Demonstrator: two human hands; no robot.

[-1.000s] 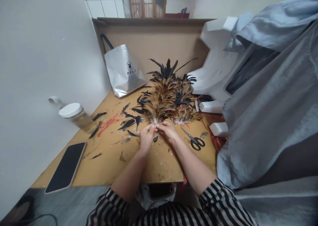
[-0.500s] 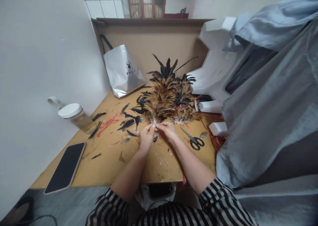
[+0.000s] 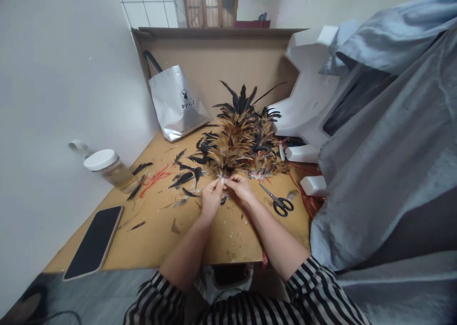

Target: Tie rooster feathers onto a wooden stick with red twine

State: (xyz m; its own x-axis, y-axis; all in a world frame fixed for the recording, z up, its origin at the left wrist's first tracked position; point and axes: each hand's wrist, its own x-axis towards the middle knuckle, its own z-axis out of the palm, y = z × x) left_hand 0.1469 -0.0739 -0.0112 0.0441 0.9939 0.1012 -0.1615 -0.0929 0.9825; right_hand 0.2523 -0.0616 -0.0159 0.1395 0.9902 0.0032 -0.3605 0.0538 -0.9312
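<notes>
A bundle of brown feathers with black tips [image 3: 232,139] lies on the table in front of me, its long black plumes pointing away. At its near end my left hand [image 3: 212,196] and my right hand [image 3: 241,188] meet, thumbs and fingers pinched on the quill ends. My fingertips nearly touch and hide exactly what is between them. To the right of my right hand lie black-handled scissors [image 3: 280,202], blades toward the feathers. Loose black feathers [image 3: 183,178] are scattered left of my left hand.
Red strings [image 3: 155,178] lie farther left, near a lidded cup [image 3: 116,168] of pale liquid. A phone [image 3: 94,241] rests at the table's front left edge. A silver bag [image 3: 176,103] stands at the back. White foam [image 3: 307,92] and grey cloth [image 3: 389,149] bound the right side.
The near tufts of the feather bundle have shifted slightly to the right. Both hands keep their pinch at almost the same spot.
</notes>
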